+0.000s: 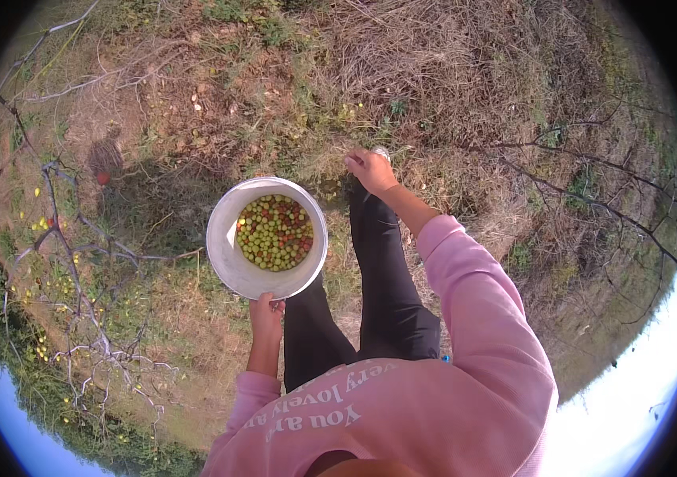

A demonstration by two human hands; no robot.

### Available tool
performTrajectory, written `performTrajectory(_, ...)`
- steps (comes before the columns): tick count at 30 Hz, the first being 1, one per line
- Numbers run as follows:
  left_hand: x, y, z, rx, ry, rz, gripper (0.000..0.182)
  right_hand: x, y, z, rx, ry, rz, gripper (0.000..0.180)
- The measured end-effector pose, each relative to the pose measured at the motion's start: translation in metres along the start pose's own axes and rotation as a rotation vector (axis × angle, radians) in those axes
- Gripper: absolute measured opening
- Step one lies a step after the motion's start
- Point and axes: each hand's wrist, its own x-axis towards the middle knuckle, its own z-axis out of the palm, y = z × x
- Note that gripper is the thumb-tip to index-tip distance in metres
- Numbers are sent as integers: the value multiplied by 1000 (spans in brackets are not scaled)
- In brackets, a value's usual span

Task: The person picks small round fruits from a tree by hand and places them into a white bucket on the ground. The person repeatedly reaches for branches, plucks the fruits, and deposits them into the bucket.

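A white plastic bucket (223, 250) hangs in front of my legs, left of centre. Inside lies a layer of small round fruits (276, 232), mostly green with some reddish-brown, which look like jujubes. My left hand (267, 319) grips the bucket's near rim, thumb over the edge. Off to the right of the bucket, my right hand (372, 171) is held out above my shoe (381, 152), with its fingers curled and close together. Whether something small is between those fingertips cannot be made out.
Bare branches (58, 232) spread along the left, one twig reaching the bucket. More thin branches (589, 200) come in from the right. Small yellow fruits or leaves (40, 225) and a small red object (103, 177) show on the left. Dry cut stalks (410, 53) cover the ground ahead.
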Motion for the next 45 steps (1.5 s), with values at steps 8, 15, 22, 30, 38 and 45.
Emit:
performTrajectory(8, 45, -15, 10, 36, 235, -132, 50, 236, 199, 25, -255, 114, 293, 23)
performTrajectory(15, 40, -20, 37, 120, 189, -136, 60, 294, 251, 72, -388, 160, 356, 35)
performTrajectory(22, 42, -24, 66, 162, 167, -102, 56, 294, 246, 69, -419, 76, 377, 35)
performTrajectory(30, -23, -9, 111, 179, 117, -32, 42, 118, 69, -12, 613, 129, 51, 12)
performTrajectory(38, -148, 79, 171, 318, -83, 114, 30, -51, -178, -187, -121, -123, -643, 50)
performTrajectory(45, -234, 174, 256, 340, -396, 322, 34, -66, -192, -335, -73, 58, -116, 63)
